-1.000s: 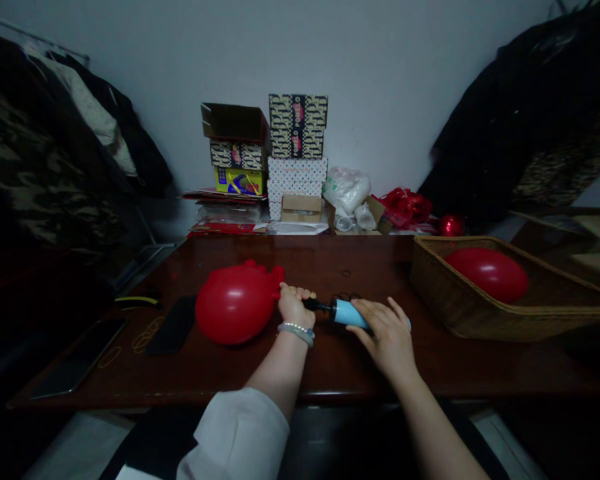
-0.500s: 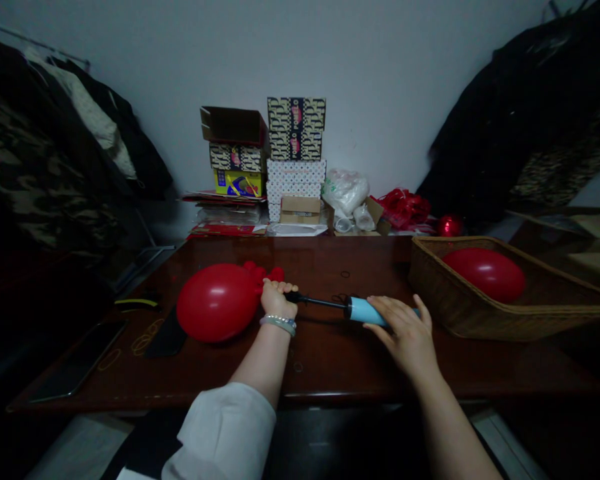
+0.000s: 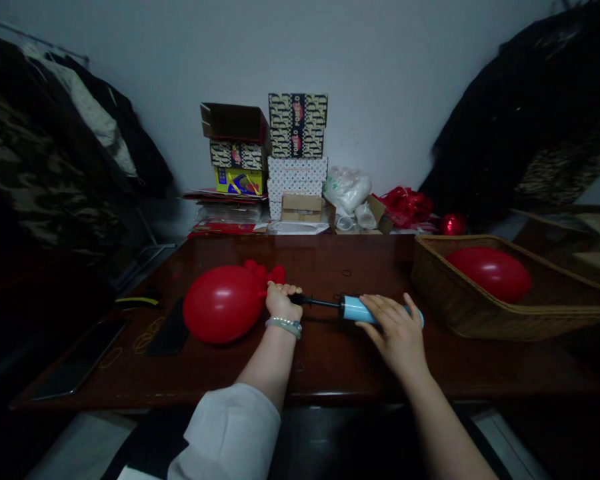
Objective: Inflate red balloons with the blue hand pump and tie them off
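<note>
An inflated red balloon [image 3: 223, 305] rests low over the table, its neck end meeting my left hand [image 3: 283, 302]. That hand is closed around the neck and the black end of a hand balloon pump [image 3: 353, 309]; the nozzle itself is hidden in the fist. A thin black rod runs from there to the pump's light blue barrel. Around this barrel my right hand [image 3: 393, 331] is wrapped, thumb below and fingers over the top. Small limp red balloons [image 3: 279, 273] lie just behind my left hand.
To the right a wicker basket [image 3: 460, 323] holds another red balloon [image 3: 490, 274]. A dark phone [image 3: 80, 360], a black flat object [image 3: 169, 331] and rubber bands [image 3: 149, 335] lie at left. Stacked boxes [image 3: 297, 127] and plastic bags [image 3: 347, 188] stand along the wall.
My right hand and the blue barrel have moved left, closer to my left hand, so less of the black rod shows. My left hand and the balloon have shifted slightly right.
</note>
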Motion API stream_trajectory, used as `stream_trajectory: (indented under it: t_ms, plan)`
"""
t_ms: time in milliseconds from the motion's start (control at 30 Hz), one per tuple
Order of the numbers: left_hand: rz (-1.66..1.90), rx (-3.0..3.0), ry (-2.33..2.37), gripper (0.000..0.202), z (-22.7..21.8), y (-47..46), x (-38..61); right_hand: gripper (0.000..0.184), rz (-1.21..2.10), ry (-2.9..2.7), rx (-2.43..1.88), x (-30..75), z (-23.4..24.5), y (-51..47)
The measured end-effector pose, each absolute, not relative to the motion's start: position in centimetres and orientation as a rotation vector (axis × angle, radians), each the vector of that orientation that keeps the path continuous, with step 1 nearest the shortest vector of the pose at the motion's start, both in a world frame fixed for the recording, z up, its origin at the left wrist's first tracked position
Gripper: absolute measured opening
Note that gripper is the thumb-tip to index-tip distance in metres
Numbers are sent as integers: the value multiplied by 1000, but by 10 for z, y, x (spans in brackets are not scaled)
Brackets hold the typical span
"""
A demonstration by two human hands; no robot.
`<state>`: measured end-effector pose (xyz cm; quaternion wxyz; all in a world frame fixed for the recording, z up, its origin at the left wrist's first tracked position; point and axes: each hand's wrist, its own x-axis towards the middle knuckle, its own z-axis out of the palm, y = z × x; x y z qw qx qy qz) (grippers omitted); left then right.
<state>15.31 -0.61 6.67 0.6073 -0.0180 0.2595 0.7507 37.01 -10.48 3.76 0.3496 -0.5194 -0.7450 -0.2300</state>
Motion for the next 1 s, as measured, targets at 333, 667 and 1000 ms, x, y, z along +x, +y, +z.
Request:
stream_trajectory:
  t_ms: [333,667,1000]
  plan:
    - [1677,-1,588,44,65,-18,190,40,-520,-1906,-1379,346,38,-109]
    - [1705,19,591,44,79,-7,161,42,-574,-1913,-1364,379,41,-111]
    - [1731,-36,591,43,72,-8,148,42,-626,-1929,-1357,392,43,-111]
